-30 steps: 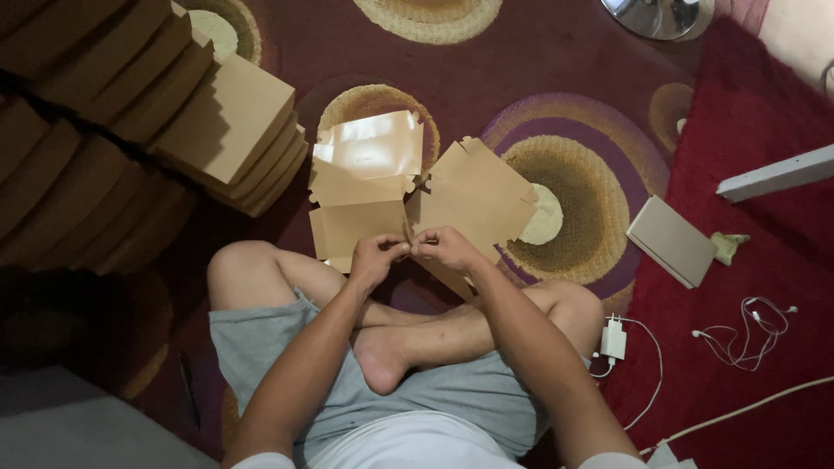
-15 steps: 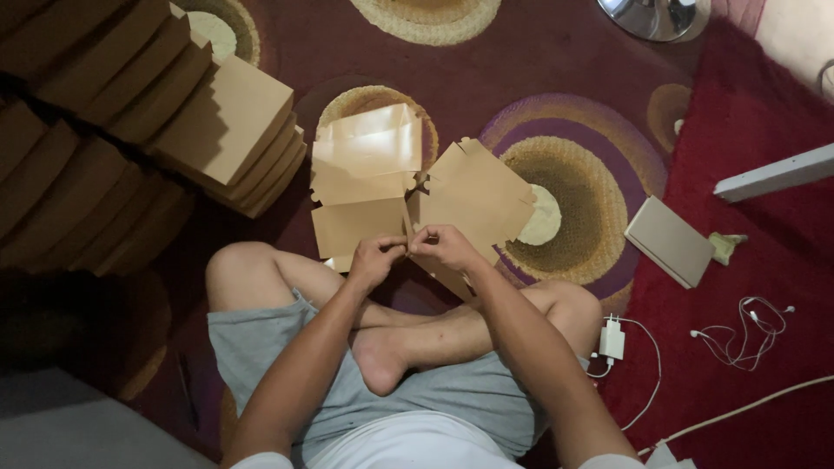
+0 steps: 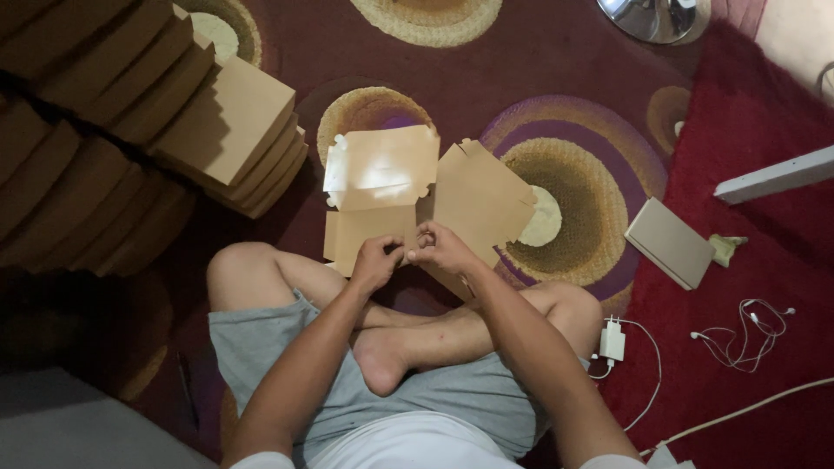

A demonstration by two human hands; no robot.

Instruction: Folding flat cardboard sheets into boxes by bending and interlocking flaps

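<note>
— Head view: what differs from a second back?

— Little. The left hand (image 3: 375,263) and right hand (image 3: 441,247) stay pinched together on the near edge of the flat brown cardboard box blank (image 3: 417,195); its glossy upper flap has tipped slightly. So the fold is still in hand, I'd judge.

— Where does it lie?

— On the patterned maroon rug (image 3: 539,69), just before the crossed legs.

— Any containers?

— Stacks of folded brown cardboard boxes (image 3: 130,122) to the left, all closed; contents can't be seen.
</note>
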